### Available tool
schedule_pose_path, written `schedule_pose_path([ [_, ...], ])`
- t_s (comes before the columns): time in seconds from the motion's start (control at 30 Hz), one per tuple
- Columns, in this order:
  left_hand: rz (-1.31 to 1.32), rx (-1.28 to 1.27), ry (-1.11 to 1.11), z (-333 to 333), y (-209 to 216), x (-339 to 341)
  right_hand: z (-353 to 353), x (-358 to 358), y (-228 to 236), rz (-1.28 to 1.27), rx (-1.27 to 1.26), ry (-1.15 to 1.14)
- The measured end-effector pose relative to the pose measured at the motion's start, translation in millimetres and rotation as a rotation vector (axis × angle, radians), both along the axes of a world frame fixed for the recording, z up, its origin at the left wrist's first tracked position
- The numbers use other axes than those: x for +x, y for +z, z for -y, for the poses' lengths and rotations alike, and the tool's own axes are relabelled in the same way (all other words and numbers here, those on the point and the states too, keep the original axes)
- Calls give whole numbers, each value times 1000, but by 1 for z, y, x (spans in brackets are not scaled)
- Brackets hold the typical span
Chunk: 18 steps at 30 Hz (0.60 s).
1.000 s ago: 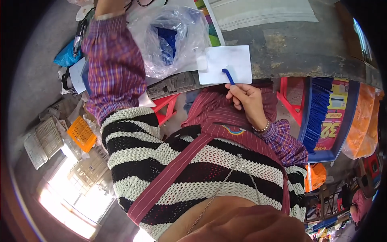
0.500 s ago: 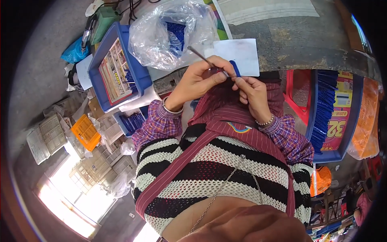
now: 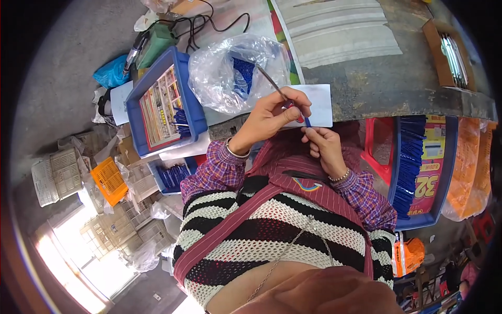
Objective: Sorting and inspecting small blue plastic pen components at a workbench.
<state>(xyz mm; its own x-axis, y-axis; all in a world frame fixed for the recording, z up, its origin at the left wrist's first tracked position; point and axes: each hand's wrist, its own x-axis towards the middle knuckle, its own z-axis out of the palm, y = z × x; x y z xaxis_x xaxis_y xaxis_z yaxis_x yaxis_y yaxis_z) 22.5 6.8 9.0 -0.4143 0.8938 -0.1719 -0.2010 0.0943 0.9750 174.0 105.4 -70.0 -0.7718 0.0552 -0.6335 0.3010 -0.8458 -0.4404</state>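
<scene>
My left hand (image 3: 273,116) is closed round a slim tool (image 3: 271,79) with a dark metal shaft and a red grip; it resembles a screwdriver. The shaft points up and left, over the edge of a clear plastic bag (image 3: 212,78) of small blue pieces. Close by on the right, the thumb and finger of my right hand (image 3: 325,145) pinch a small blue plastic strip (image 3: 307,122). Part of that strip is hidden behind my left fingers. Both hands are just off the table edge, before a white paper sheet (image 3: 320,99).
A blue tray (image 3: 197,107) with printed paper and blue strips stands left of the bag. To the right, below the table edge (image 3: 397,107), is another blue crate (image 3: 438,201) of blue strips. A red plastic frame (image 3: 370,152) is beside it. An open cardboard box (image 3: 436,57) stands far right.
The view has shifted, so the table sits lower in it. The blue strip, earlier upright with its rounded end showing, is now partly covered by my left fingers. Both hands keep their hold.
</scene>
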Motion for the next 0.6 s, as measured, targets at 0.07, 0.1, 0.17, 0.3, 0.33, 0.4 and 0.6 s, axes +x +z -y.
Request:
schedule_pose_path([
  [0.07,-20,1,-3,-7,2,-6,-4,-1,-1,7,0,3],
  [0.1,-29,0,-6,-7,3,-6,-3,1,1,21,20,20],
  [0.17,-41,-27,-11,-13,5,-13,-7,0,2,25,39,30],
  [0.3,-1,-42,-22,-13,-2,-19,-7,-1,3,46,25,9],
  [0.33,-26,-25,-26,-12,-4,-19,-6,-1,3,63,20,-1],
  [0.4,-2,-27,-42,-11,-8,-18,-5,0,4,75,27,-17],
  [0.6,-37,-19,-90,-10,-19,-16,-1,3,5,115,43,-50],
])
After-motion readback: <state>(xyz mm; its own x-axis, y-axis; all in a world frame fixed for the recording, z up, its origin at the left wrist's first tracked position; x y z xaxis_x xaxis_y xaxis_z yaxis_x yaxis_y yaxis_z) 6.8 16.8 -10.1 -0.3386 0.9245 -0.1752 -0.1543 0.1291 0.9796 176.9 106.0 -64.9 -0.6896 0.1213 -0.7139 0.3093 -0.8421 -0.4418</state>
